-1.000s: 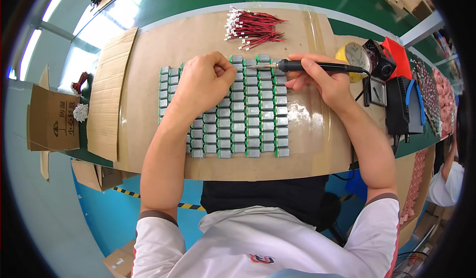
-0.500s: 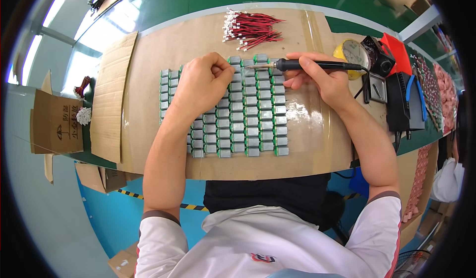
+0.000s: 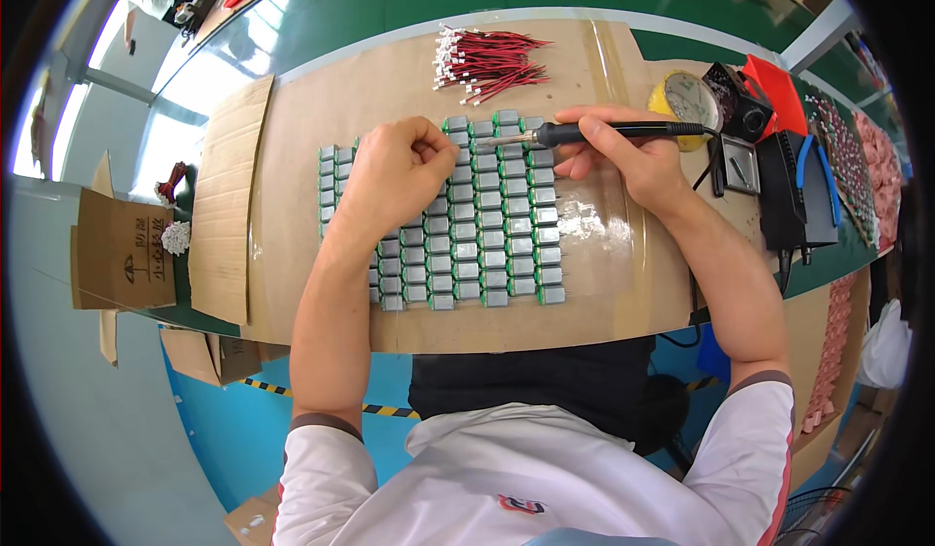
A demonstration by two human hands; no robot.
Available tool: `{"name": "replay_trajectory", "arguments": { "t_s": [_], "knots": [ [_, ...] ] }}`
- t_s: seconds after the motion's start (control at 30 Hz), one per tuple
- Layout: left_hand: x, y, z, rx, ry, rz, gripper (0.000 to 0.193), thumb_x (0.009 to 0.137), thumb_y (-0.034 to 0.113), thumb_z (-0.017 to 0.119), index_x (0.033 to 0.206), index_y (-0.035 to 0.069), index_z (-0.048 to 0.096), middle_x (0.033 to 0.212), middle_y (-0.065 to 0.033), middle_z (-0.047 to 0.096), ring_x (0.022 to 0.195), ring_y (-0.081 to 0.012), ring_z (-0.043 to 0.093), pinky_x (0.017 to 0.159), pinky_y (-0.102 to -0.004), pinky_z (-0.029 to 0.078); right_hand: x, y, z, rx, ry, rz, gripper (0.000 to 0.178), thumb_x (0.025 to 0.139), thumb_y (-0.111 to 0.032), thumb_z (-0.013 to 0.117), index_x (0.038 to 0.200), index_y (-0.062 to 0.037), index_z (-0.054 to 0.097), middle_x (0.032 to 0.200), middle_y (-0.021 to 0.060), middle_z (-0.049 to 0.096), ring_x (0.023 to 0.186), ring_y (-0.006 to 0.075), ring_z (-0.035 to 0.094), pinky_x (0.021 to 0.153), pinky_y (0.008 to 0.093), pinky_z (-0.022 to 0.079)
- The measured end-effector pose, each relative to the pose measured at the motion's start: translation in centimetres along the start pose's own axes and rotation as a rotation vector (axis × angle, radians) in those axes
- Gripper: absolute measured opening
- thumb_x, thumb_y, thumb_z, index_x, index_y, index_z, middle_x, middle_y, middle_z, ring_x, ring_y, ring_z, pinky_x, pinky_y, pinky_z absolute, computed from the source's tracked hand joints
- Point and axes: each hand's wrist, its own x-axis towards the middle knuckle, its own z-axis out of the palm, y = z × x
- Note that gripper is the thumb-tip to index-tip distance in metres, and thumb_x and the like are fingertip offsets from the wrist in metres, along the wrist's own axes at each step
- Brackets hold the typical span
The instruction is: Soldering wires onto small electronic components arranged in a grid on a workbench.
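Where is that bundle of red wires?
The red wires lie at the far edge of the cardboard mat, just beyond the grid of small grey parts.

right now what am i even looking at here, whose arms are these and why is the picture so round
This is one picture from a wide fisheye camera worn on a person's head, looking down, so straight edges bend. The arms are the wearer's own. The right hand grips a soldering iron, its tip over the top row of a grid of small green-and-grey parts. The left hand rests closed on that grid; whether it pinches anything is hidden. All lies on a cardboard sheet over a green bench. Beyond the grid lies a bundle of red wires; to the right sit a solder reel and a black box.
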Motion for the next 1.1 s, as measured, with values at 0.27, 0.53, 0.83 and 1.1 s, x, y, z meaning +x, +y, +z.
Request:
{"name": "replay_trajectory", "arguments": {
  "t_s": [0.27, 0.53, 0.83, 1.1],
  "knots": [
    [0.01, -0.04, -0.02, 0.022, -0.013, 0.009, 0.014, 0.089, 0.01, 0.075, 0.088, -0.004, 0.073, 0.072, -0.0006, 0.065, 0.064, -0.0041, 0.051, 0.058, -0.0238, 0.043, 0.03, 0.03, -0.03, -0.02, -0.02, 0.03, 0.026, 0.103, -0.015, 0.063, 0.12, 0.0034, 0.072, 0.098, 0.0112, 0.076, 0.075, 0.0138, 0.074, 0.072, 0.027, 0.063],
    [-0.07, 0.12, -0.03, 0.021, -0.015, 0.015, 0.016, 0.089, 0.01, 0.076, 0.088, -0.005, 0.073, 0.072, -0.0021, 0.067, 0.064, -0.0052, 0.053, 0.06, -0.0247, 0.045, 0.04, -0.1, 0.0, -0.037, -0.028, 0.04, 0.026, 0.104, -0.015, 0.064, 0.12, 0.0032, 0.072, 0.098, 0.0114, 0.076, 0.076, 0.0139, 0.074, 0.072, 0.0259, 0.062],
    [-0.12, 0.24, -0.01, 0.038, -0.007, 0.021, 0.016, 0.088, 0.011, 0.075, 0.089, -0.006, 0.073, 0.072, -0.0037, 0.067, 0.064, -0.0069, 0.054, 0.061, -0.026, 0.047, 0.06, -0.13, 0.08, -0.022, -0.02, 0.042, 0.025, 0.103, -0.014, 0.064, 0.119, 0.0029, 0.073, 0.097, 0.012, 0.076, 0.076, 0.014, 0.074, 0.072, 0.0257, 0.062],
    [-0.13, 0.3, -0.02, 0.044, -0.008, 0.039, 0.017, 0.088, 0.011, 0.075, 0.089, -0.006, 0.073, 0.071, -0.0038, 0.067, 0.064, -0.0072, 0.054, 0.061, -0.0267, 0.047, 0.12, 0.02, 0.06, -0.029, -0.026, 0.03, 0.025, 0.103, -0.014, 0.064, 0.119, 0.0028, 0.072, 0.097, 0.0123, 0.076, 0.075, 0.0138, 0.074, 0.071, 0.0258, 0.062]
  ]
}}
